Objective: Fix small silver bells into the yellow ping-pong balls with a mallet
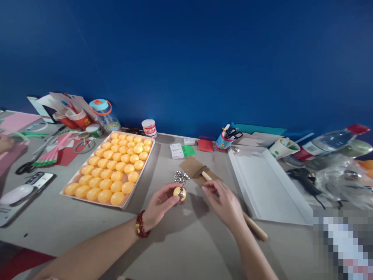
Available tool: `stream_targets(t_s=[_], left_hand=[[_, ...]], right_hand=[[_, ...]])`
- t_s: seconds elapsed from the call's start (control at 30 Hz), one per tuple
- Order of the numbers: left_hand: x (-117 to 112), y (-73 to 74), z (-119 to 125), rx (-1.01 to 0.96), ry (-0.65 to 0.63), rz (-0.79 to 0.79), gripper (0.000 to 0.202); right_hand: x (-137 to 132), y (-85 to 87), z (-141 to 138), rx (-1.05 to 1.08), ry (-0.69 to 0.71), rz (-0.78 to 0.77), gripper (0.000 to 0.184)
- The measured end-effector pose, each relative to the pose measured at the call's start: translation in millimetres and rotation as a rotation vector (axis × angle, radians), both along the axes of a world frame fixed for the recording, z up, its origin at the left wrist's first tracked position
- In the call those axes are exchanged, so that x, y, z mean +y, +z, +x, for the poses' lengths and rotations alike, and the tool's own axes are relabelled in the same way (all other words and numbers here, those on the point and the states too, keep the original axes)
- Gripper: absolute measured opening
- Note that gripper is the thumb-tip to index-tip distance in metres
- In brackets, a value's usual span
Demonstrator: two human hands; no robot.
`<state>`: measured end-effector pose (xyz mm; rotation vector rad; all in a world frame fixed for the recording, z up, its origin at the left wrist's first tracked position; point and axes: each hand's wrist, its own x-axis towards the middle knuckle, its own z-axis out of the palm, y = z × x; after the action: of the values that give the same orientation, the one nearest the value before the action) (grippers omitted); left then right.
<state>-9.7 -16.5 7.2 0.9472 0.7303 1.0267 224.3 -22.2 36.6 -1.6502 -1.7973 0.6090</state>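
Note:
My left hand (163, 204), with a dark red beaded bracelet at the wrist, grips a small orange ball (176, 193) between thumb and fingers. Shiny silver pieces cover part of the ball's front. Just beyond it lies a pile of small silver pieces (181, 177). My right hand (223, 200) hovers to the right with loosely curled fingers, thumb apart from the index, and nothing visible in them. Beneath it runs a wooden handle (256, 229), partly hidden by the hand; its far end rests on brown paper (190, 166).
A shallow box of orange balls (112, 167) stands at left, a white tray (271, 186) at right. Small white boxes (176, 151), a pen cup (223, 143) and a red-lidded bottle (326, 144) sit farther back. A glue gun (304, 181) lies at right; another person's hand (5, 143) shows far left.

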Motion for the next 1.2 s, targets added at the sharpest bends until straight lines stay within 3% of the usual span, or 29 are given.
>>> stream_targets(t_s=[0.1, 0.27, 0.37, 0.5, 0.63, 0.77, 1.2], left_hand=[[2, -1.2, -2, -0.024, 0.006, -0.013, 0.037], [5, 1.7, -1, -0.012, 0.043, -0.026, 0.040], [7, 3.6, -1, 0.002, 0.086, -0.038, 0.038], [11, 0.4, -1, 0.004, 0.135, -0.038, 0.037], [15, -4.4, -1, -0.039, 0.156, -0.029, 0.035], [16, -5.6, 0, -0.066, 0.174, 0.005, 0.033], [17, -5.9, 0, -0.078, 0.176, -0.009, 0.035]], right_hand=[[9, -9.6, 27, -0.362, -0.045, 0.088, 0.016], [12, -21.6, 35, -0.526, -0.044, 0.058, 0.020], [11, -16.7, 28, -0.473, -0.064, 0.118, 0.023], [3, 3.7, 16, -0.206, -0.029, 0.248, 0.020], [-13, 21.0, 0, -0.020, 0.194, 0.207, 0.013], [-20, 19.9, -11, -0.043, 0.287, 0.182, 0.015], [-18, 17.3, -12, -0.083, 0.264, 0.199, 0.015]])
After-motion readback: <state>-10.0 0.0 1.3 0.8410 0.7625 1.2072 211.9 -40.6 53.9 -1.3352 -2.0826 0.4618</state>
